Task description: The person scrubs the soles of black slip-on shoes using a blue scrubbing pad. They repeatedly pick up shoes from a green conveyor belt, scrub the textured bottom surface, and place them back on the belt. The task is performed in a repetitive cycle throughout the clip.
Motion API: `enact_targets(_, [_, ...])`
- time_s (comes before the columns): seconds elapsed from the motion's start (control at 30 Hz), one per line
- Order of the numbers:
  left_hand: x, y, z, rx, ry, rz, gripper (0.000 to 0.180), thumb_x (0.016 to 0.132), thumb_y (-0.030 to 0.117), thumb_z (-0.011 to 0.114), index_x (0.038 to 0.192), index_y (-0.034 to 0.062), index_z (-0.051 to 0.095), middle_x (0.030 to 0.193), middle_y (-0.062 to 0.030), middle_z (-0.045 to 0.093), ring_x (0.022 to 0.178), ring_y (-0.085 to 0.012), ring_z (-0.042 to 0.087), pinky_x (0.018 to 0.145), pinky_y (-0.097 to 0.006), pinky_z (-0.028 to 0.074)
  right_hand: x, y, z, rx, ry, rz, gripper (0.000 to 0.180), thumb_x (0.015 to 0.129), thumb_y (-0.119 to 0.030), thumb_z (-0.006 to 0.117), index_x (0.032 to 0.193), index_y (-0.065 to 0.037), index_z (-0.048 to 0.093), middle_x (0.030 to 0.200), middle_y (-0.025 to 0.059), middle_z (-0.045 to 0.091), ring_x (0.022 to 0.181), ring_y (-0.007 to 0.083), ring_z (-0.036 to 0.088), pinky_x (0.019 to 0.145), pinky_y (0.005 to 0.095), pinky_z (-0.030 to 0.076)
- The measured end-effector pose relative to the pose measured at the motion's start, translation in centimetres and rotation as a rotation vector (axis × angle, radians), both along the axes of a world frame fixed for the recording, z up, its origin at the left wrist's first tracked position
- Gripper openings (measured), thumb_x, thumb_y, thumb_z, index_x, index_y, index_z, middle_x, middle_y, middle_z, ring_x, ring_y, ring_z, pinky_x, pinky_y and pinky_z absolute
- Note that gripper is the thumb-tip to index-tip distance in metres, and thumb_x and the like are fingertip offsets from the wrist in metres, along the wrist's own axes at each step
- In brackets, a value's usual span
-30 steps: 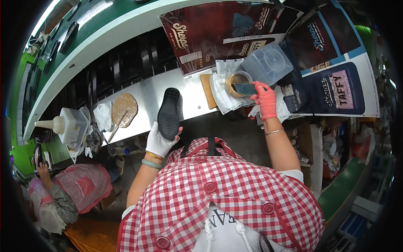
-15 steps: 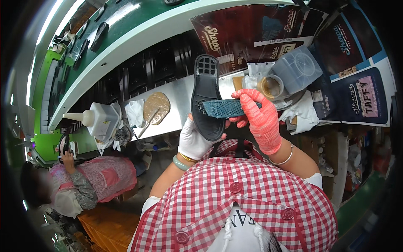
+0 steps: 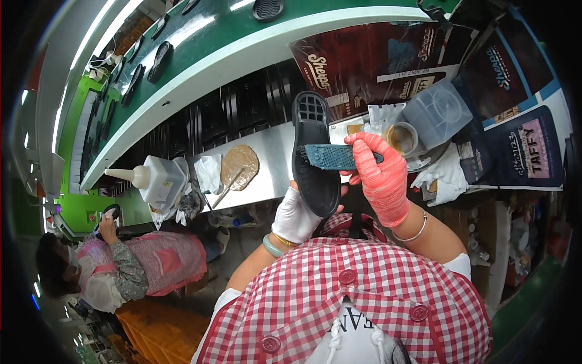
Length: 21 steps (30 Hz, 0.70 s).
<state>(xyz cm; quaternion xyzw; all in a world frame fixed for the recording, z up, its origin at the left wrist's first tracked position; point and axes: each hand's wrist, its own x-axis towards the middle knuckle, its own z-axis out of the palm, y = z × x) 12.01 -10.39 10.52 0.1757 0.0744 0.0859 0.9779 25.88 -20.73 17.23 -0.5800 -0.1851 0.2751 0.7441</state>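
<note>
My left hand, in a white glove, grips the lower end of a black shoe sole. The sole stands lengthwise in front of me, with square hollows at its far end. In a red glove, my right hand pinches the right end of a flat teal brush-like tool with a rough, netted surface. That tool lies crosswise over the middle of the sole; whether it presses on the surface I cannot tell. Some right-hand fingers are hidden behind the tool.
Left of the sole are a white squeeze bottle and a brown pad with a stick on it. On the right stand a cup of amber stuff and a clear plastic box. A co-worker sits at far left.
The whole view has shifted, so everything appears slightly lower and farther right. Both hands keep their holds, with the teal tool still across the sole.
</note>
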Motion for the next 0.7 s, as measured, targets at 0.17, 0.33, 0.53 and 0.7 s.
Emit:
enact_targets(0.17, [-0.4, 0.0, 0.2, 0.032, 0.043, -0.004, 0.067, 0.087, 0.048, 0.051, 0.139, 0.0111, 0.031, 0.136, -0.0141, 0.041, 0.121, -0.0382, 0.045, 0.090, -0.050, 0.048, 1.4, 0.4, 0.7, 0.010, 0.004, 0.019, 0.021, 0.094, -0.019, 0.052, 0.103, -0.002, 0.061, 0.086, 0.0040, 0.064, 0.064, 0.0087, 0.062, 0.050, 0.0173, 0.046])
enact_targets(0.33, [-0.7, 0.0, 0.3, 0.044, 0.033, -0.013, 0.067, 0.087, 0.046, 0.054, 0.139, 0.0109, 0.032, 0.135, -0.0139, 0.042, 0.120, -0.0386, 0.046, 0.090, -0.049, 0.049, 2.5, 0.9, 1.5, 0.041, -0.028, 0.019, 0.021, 0.094, -0.020, 0.051, 0.101, -0.003, 0.061, 0.083, 0.0034, 0.064, 0.064, 0.0077, 0.062, 0.050, 0.0164, 0.045])
enact_targets(0.53, [-0.9, 0.0, 0.3, 0.125, 0.056, -0.041, 0.070, 0.085, 0.049, 0.056, 0.138, 0.0106, 0.033, 0.132, -0.0144, 0.044, 0.118, -0.0377, 0.048, 0.088, -0.046, 0.050, 4.4, 1.9, 2.4, 0.031, -0.096, 0.001, 0.021, 0.093, -0.022, 0.053, 0.099, -0.003, 0.061, 0.082, 0.0034, 0.064, 0.062, 0.0070, 0.061, 0.052, 0.0160, 0.045])
enact_targets(0.7, [-0.9, 0.0, 0.1, 0.089, 0.070, -0.018, 0.070, 0.086, 0.051, 0.052, 0.139, 0.0097, 0.031, 0.132, -0.0151, 0.044, 0.117, -0.0373, 0.049, 0.086, -0.045, 0.051, 3.1, 0.8, 2.5, -0.003, -0.058, 0.098, 0.019, 0.091, -0.017, 0.054, 0.094, -0.001, 0.062, 0.075, 0.0044, 0.063, 0.059, 0.0093, 0.062, 0.048, 0.0198, 0.046])
